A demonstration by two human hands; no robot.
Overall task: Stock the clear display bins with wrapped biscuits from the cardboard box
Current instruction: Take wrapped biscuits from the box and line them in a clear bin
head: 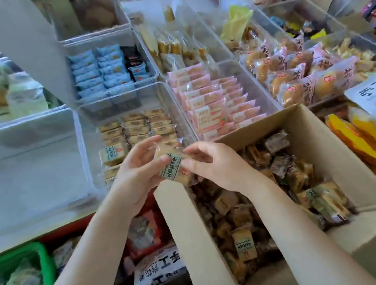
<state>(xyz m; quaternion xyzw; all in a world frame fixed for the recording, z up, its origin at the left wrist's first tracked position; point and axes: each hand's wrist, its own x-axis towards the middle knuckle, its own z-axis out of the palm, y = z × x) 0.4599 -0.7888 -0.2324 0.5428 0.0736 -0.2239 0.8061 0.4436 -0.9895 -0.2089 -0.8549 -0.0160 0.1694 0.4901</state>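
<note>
We hold one wrapped biscuit [173, 167] in a two-handed grip, left hand [137, 173] and right hand [212, 163] pinching opposite sides, long axis diagonal, the half-filled bin [93, 143] just beyond, nearer the left hand.

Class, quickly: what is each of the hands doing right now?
Left hand: holds one end of a wrapped biscuit.
Right hand: pinches the other end of the same wrapped biscuit.

Label text on the wrapped biscuit [174, 168] between both hands is too blurry to read, and fingers cover its ends.
</note>
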